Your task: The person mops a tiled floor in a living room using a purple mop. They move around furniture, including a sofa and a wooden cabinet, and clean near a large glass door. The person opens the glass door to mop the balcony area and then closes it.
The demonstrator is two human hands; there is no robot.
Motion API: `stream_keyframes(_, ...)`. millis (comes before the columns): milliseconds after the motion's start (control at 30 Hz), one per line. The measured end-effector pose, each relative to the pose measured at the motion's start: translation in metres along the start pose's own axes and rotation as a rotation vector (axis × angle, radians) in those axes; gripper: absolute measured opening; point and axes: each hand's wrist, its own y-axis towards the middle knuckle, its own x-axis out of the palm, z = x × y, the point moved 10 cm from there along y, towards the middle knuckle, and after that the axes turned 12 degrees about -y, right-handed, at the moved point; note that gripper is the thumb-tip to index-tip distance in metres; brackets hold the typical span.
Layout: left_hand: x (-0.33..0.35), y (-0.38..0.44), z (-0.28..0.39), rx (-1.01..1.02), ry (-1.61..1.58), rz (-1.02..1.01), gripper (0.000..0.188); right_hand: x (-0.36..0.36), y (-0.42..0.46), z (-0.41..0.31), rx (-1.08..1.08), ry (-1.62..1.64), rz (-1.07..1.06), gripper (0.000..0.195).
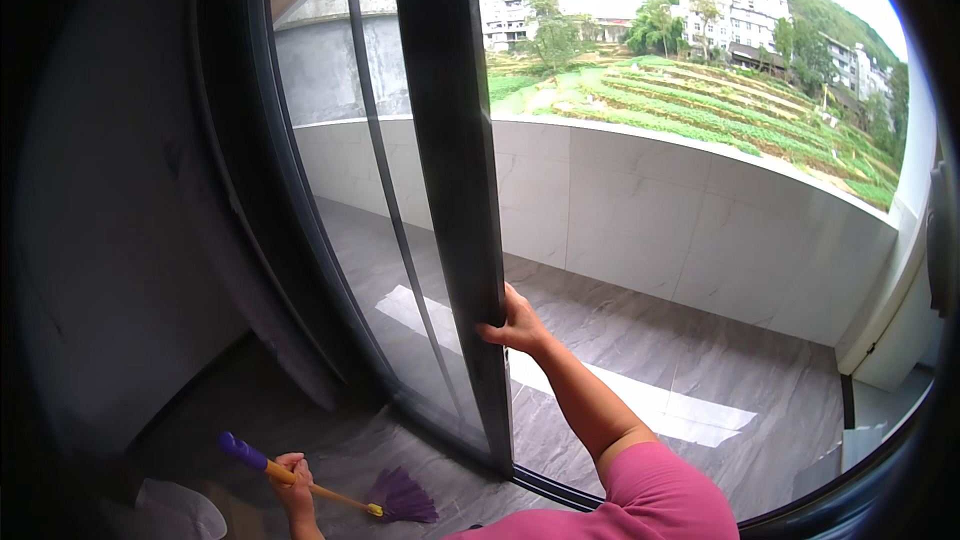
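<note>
My left hand [294, 476] is closed around the orange handle of a broom [403, 496] with a purple grip end and purple bristles. The bristles rest on the grey marble-look floor to the right of that hand. Stretched forward, my right hand [517, 322] grips the edge of a dark-framed sliding glass door [469, 240], its thumb on the near face of the frame and the fingers partly hidden behind the edge.
A door track [559, 493] crosses the floor in front of me. Beyond it lies a tiled balcony floor [720, 360] behind a pale parapet wall [630, 202]. A translucent plastic bag or bin [180, 510] stands at the lower left, near a dark wall [112, 240].
</note>
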Motion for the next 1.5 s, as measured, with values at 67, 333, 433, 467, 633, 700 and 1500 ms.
stream_keyframes(67,-0.006,0.008,0.002,0.038,-0.041,0.020,0.007,-0.008,-0.002,0.002,0.022,-0.004,0.008,0.068)
stream_keyframes(333,-0.029,0.012,0.007,0.062,-0.044,0.086,0.008,-0.049,-0.048,-0.006,-0.018,-0.091,0.132,0.043)
stream_keyframes(433,-0.025,0.010,0.012,0.064,-0.041,0.095,0.008,-0.077,-0.076,-0.002,0.058,-0.088,0.106,0.039)
stream_keyframes(467,-0.024,0.010,0.013,0.082,-0.018,0.104,0.007,-0.089,-0.087,-0.002,0.073,-0.058,0.103,0.035)
stream_keyframes(633,-0.038,0.007,0.011,0.156,-0.011,0.133,0.003,-0.119,-0.150,0.018,0.187,0.194,0.130,0.042)
stream_keyframes(700,-0.028,0.013,0.008,0.152,-0.019,0.094,0.005,-0.147,-0.194,0.036,0.229,0.271,0.231,0.059)
stream_keyframes(1500,-0.115,0.017,-0.009,0.380,-0.036,0.134,0.011,0.116,-0.486,0.175,1.205,-0.108,-0.742,0.026)
